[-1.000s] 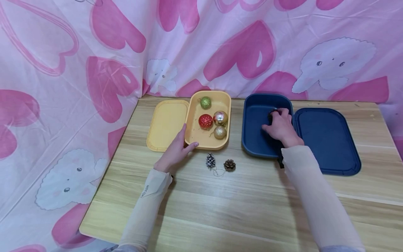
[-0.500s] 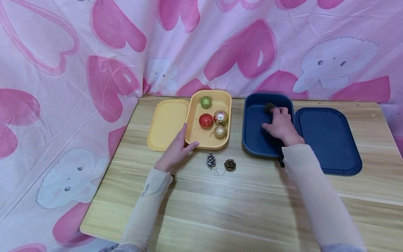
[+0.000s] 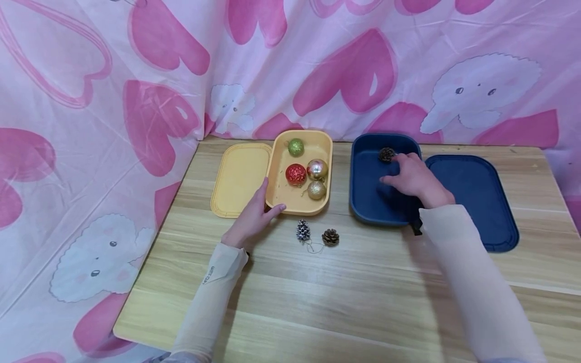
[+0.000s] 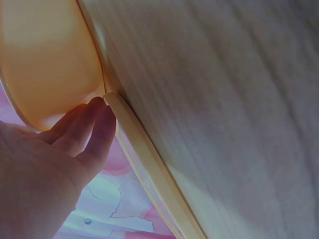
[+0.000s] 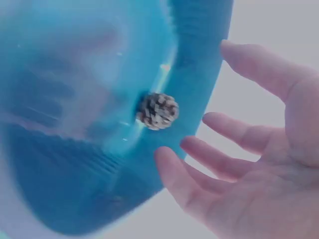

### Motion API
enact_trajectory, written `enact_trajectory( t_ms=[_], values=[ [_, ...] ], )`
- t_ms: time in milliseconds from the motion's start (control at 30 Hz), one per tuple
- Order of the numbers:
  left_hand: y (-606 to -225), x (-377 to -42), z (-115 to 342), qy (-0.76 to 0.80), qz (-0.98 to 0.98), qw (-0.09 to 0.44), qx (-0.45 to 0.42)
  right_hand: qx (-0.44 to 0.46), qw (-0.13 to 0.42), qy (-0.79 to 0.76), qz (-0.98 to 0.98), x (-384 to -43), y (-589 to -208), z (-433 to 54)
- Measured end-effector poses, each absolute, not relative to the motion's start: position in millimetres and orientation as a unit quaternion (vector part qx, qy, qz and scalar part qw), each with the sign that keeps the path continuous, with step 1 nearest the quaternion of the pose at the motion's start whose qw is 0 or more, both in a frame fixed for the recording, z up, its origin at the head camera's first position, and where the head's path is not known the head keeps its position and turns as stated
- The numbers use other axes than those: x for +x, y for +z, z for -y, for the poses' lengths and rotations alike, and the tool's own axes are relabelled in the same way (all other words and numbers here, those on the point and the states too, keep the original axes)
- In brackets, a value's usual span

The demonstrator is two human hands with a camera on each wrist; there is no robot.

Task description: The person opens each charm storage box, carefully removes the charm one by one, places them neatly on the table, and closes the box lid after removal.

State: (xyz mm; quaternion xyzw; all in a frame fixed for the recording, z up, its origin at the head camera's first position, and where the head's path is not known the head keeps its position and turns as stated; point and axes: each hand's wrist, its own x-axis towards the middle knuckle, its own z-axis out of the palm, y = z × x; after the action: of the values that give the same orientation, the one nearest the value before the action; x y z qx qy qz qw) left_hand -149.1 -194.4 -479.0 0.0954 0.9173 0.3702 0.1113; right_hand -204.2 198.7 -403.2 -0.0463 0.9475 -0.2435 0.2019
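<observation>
My left hand (image 3: 249,219) rests against the near left corner of the yellow box (image 3: 290,207), thumb at its front wall and fingers along its side. In the left wrist view those fingers (image 4: 94,124) lie against the wall, fairly straight. Over the blue box (image 3: 363,212) is my right hand (image 3: 415,176), fingers spread and holding nothing. A brown pine cone (image 3: 387,154) lies inside the blue box, just beyond the fingertips; the right wrist view shows the same pine cone (image 5: 158,111) apart from the hand.
The yellow box holds a green ball (image 3: 296,147), a red ball (image 3: 296,174) and two gold baubles (image 3: 316,170). In front lie a frosted pine cone (image 3: 302,230) and a brown one (image 3: 330,237). A yellow lid (image 3: 240,181) and blue lid (image 3: 481,201) flank the boxes.
My right hand has let go of the pine cone, which now shows in the blue box. The hand has drawn back slightly to the right. My left hand has stayed put.
</observation>
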Motion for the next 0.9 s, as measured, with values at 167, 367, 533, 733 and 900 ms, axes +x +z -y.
enact_trajectory(
  t_ms=[167,367,533,733,900],
  values=[
    [-479,-149,195,0.374,-0.916,0.113,0.094,-0.053,0.192,-0.235,-0.951,-212,-395,-197],
    [-481,-149,194,0.375,-0.915,0.114,0.096,-0.062,0.199,-0.217,-0.954,-230,-396,-195],
    [-480,-149,194,0.377,-0.914,0.114,0.097,-0.067,0.209,-0.204,-0.954,-241,-405,-193],
    [-479,-148,194,0.380,-0.913,0.116,0.093,-0.074,0.219,-0.195,-0.953,-247,-411,-189],
    [-480,-149,195,0.377,-0.914,0.115,0.094,-0.080,0.229,-0.189,-0.951,-249,-414,-189]
  ],
)
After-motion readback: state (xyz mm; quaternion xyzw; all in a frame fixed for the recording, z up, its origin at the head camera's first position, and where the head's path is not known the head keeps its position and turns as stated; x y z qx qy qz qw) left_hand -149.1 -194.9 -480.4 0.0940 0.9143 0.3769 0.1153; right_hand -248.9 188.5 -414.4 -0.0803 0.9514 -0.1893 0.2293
